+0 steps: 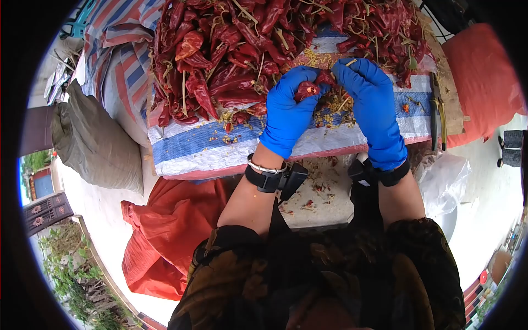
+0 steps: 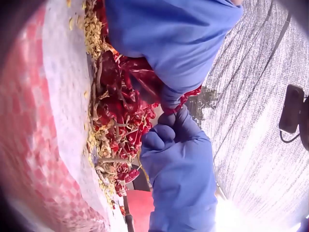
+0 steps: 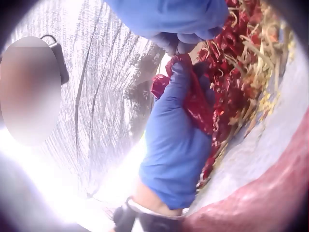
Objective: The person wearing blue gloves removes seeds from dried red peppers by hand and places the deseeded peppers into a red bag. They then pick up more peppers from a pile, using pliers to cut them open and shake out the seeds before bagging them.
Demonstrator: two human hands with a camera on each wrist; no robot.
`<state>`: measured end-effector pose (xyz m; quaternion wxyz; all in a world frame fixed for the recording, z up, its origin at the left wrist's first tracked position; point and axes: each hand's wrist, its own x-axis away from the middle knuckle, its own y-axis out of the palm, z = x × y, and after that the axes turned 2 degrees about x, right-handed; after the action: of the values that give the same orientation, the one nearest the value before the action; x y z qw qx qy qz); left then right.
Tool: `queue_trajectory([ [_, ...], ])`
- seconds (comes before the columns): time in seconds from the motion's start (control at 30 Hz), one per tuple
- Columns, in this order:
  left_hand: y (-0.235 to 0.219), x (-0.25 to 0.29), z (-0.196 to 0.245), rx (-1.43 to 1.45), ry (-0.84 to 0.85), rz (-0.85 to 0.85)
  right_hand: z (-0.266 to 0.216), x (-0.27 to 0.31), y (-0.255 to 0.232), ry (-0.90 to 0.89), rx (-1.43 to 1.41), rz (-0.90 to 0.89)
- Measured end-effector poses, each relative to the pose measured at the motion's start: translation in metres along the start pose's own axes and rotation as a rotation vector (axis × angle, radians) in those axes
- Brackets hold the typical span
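Observation:
Both hands wear blue gloves and meet over a striped woven sheet (image 1: pixel 190 151). My left hand (image 1: pixel 289 110) grips dried red chili peppers (image 1: pixel 306 91); in the right wrist view a wrinkled red pepper (image 3: pixel 197 108) lies along its thumb. Close beside it, my right hand (image 1: pixel 371 104) has its fingers curled in and pinches a pale chili stem (image 1: pixel 351 62). In the left wrist view the right hand's fingertips (image 2: pixel 181 116) are right at the pepper's end. Behind the hands spreads a large heap of dried chilies (image 1: pixel 231 55), with yellow seeds (image 1: pixel 330 118) scattered below it.
Long-handled tongs or shears (image 1: pixel 438 115) lie at the sheet's right edge. A red sack (image 1: pixel 484 82) stands to the right, a grey-green sack (image 1: pixel 96 140) to the left. Near the lap are a red bag (image 1: pixel 165 231) and a clear plastic bag (image 1: pixel 444 179).

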<state>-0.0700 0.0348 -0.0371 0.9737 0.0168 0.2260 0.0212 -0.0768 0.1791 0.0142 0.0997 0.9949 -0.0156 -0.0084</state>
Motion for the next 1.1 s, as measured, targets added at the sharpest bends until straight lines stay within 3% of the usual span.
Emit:
queue_trajectory([
  [0.03,0.001,0.001,0.001,0.001,0.000,0.000,-0.001,0.000,-0.001,0.123,-0.137,-0.023],
  [0.17,0.004,0.003,0.007,0.087,0.013,0.028,0.010,-0.004,-0.005,0.234,-0.477,-0.076],
  [0.23,0.005,0.004,0.008,0.106,0.015,0.031,0.011,-0.005,-0.007,0.325,-0.661,-0.263],
  [0.37,0.006,0.005,0.007,0.207,0.038,0.029,0.006,0.001,-0.003,0.487,-0.731,-0.127],
  [0.43,0.007,0.004,0.009,0.267,0.037,0.018,0.018,-0.004,-0.010,0.588,-1.096,-0.349],
  [0.53,0.010,0.003,0.018,0.249,0.017,0.032,0.020,-0.005,-0.012,0.563,-1.064,-0.318],
  [0.57,0.012,0.003,0.021,0.169,-0.148,0.067,0.018,-0.004,-0.010,0.562,-1.064,-0.319],
  [0.6,0.013,0.003,0.023,0.087,-0.313,0.103,0.007,-0.001,-0.003,0.368,-0.762,-0.090],
  [0.63,0.013,0.003,0.021,0.088,-0.310,0.103,0.001,0.001,0.001,0.172,-0.454,0.130],
  [0.7,0.014,0.005,0.015,-0.120,-0.072,0.031,0.003,0.000,-0.002,0.111,-0.488,0.165],
  [0.73,0.012,0.006,0.013,-0.118,-0.072,0.031,0.004,0.000,-0.004,0.057,-0.523,0.202],
  [0.8,0.007,0.006,0.010,-0.127,-0.238,0.050,0.003,-0.012,-0.033,-0.042,-0.536,0.120],
  [0.87,0.008,0.002,0.017,-0.072,-0.258,0.118,0.000,-0.017,-0.039,-0.144,-0.552,0.039],
  [0.93,0.008,-0.002,0.019,-0.014,-0.276,0.176,-0.005,-0.012,-0.029,-0.157,0.006,0.152],
  [0.97,0.005,-0.004,0.018,0.005,-0.232,0.170,-0.005,-0.010,-0.023,-0.191,0.154,0.034],
  [1.0,0.004,-0.006,0.018,0.025,-0.189,0.164,-0.001,-0.010,-0.021,-0.194,0.158,0.039],
  [1.07,0.004,-0.009,0.020,0.097,-0.177,0.215,0.013,-0.011,-0.022,-0.193,0.409,-0.160],
  [1.1,0.001,-0.011,0.022,0.124,-0.213,0.228,-0.004,-0.009,-0.021,-0.177,0.635,-0.180],
])
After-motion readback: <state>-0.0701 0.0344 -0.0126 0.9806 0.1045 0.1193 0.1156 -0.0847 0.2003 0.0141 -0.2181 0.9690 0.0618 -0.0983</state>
